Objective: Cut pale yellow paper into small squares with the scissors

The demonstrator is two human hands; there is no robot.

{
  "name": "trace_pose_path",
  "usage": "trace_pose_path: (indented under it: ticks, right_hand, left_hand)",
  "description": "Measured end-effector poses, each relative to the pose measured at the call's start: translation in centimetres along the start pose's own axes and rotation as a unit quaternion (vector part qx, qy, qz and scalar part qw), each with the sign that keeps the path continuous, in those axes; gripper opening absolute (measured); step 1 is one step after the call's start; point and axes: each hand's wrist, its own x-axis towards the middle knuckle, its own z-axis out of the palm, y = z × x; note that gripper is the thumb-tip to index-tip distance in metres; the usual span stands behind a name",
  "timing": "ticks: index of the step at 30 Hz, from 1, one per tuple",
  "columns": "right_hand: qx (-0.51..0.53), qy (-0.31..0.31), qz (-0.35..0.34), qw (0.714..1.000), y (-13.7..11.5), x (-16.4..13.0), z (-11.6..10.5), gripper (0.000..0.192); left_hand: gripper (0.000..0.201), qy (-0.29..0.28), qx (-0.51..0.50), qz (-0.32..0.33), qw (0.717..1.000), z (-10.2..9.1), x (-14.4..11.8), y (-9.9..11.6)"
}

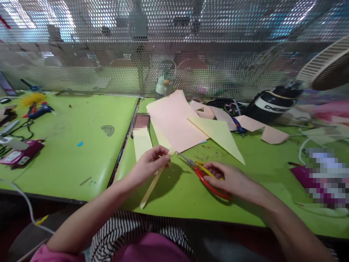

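My left hand [156, 160] pinches a narrow pale yellow paper strip [151, 189], which hangs down toward the table's front edge. A short end of the strip sticks out past my fingertips. Wrapped around the red and yellow handles of a pair of scissors [207, 180] is my right hand [226, 176]. The scissor blades point up and left, with their tips close to the strip's short end. Whether the tips touch the paper I cannot tell. Beyond my hands lie a large pink paper sheet [174, 123] and a pale yellow paper piece [219, 133].
A wider cream strip [142, 142] lies left of the sheets. Behind them stands a green bottle [164, 84]; a black bottle [268, 107] leans at right near a fan [327, 62]. A protractor [108, 130], glue gun [40, 110] and purple power strip [23, 154] are on the left.
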Motion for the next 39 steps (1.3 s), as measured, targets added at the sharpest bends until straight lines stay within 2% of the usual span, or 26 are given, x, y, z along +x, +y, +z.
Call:
trace_pose_path:
  ticks: [3, 7, 10, 13, 16, 21, 25, 30, 39]
  right_hand:
    - [0.153, -0.062, 0.041, 0.985, 0.2, -0.4, 0.3, 0.025]
    - [0.196, -0.059, 0.055, 0.977, 0.1, -0.5, 1.4, 0.029]
    - [0.142, -0.019, 0.056, 0.988, -0.5, -0.1, 1.8, 0.026]
    - [0.005, 0.045, 0.085, 0.995, -1.6, 0.5, 1.6, 0.031]
    - [-0.07, 0.082, 0.057, 0.993, -2.7, 1.2, 1.5, 0.032]
    - [-0.086, 0.095, 0.019, 0.992, -3.4, 2.5, 2.1, 0.027]
    - [-0.09, 0.093, 0.006, 0.992, -2.9, 3.3, 2.8, 0.026]
    - [-0.081, 0.124, -0.049, 0.988, -2.1, 3.6, 3.7, 0.025]
    - [-0.09, 0.136, -0.064, 0.985, -2.0, 3.5, 4.3, 0.028]
  left_hand:
    - [0.012, 0.02, -0.108, -0.045, 0.993, -0.2, 0.3, -0.1]
    - [0.015, 0.037, -0.169, -0.063, 0.983, -0.2, 0.2, 0.2]
    - [0.016, 0.051, -0.165, -0.056, 0.983, -0.2, 0.1, 0.3]
    - [0.019, 0.065, -0.155, -0.056, 0.984, -0.2, 0.2, 0.2]
    - [0.022, 0.074, -0.147, -0.06, 0.984, -0.2, 0.3, 0.1]
    - [0.026, 0.078, -0.141, -0.057, 0.985, -0.2, 0.4, -0.2]
    - [0.029, 0.079, -0.14, -0.047, 0.986, -0.3, 0.4, -0.4]
    - [0.036, 0.082, -0.149, -0.049, 0.984, -0.3, 0.3, -0.3]
    - [0.039, 0.07, -0.133, -0.05, 0.987, -0.5, 0.2, -0.4]
